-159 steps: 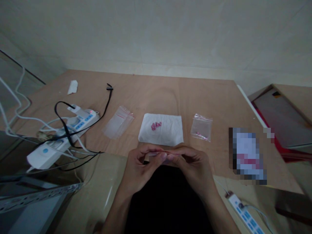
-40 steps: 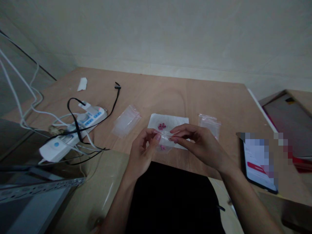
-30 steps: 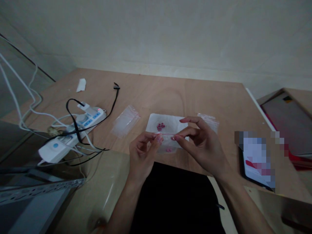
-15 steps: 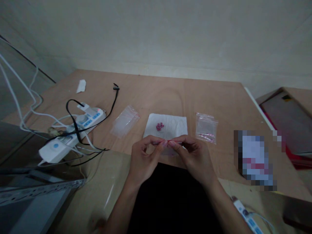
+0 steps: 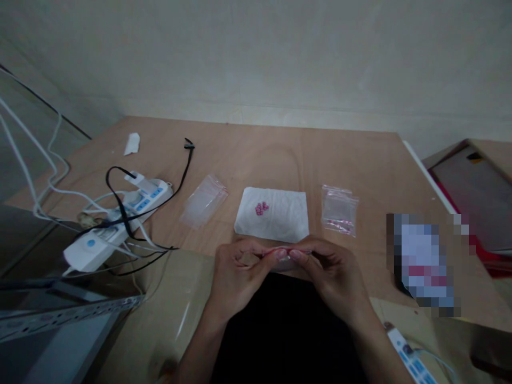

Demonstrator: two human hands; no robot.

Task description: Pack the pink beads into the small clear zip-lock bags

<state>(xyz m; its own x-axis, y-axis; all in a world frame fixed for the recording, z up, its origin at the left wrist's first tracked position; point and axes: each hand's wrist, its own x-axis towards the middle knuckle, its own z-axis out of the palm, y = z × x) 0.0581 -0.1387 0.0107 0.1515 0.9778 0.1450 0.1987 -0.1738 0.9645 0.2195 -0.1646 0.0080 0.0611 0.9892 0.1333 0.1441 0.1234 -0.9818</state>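
Note:
Between my two hands, at the table's near edge, is a small clear zip-lock bag (image 5: 285, 262) with a red strip along its top. My left hand (image 5: 242, 274) pinches the strip between thumb and fingers. From the other side my right hand (image 5: 331, 274) pinches the same strip, the thumbs close together. The bag's lower part hangs below the thumbs; its contents cannot be made out. Just beyond my hands lies a white cloth or tissue (image 5: 280, 216) with several small pink bead-like pieces (image 5: 261, 208) clustered on its left part.
Clear zip-lock bags (image 5: 205, 201) lie left of the cloth. At right, more bags (image 5: 339, 210) hold some pink pieces. A white power strip (image 5: 94, 248) with tangled cables sits on the table's left side. A blurred-out item (image 5: 424, 261) lies at right, near a red-edged box (image 5: 480, 186).
Both hands have moved slightly down toward me with the bag, uncovering the cloth's near edge. The thumbs are a little further apart on the strip.

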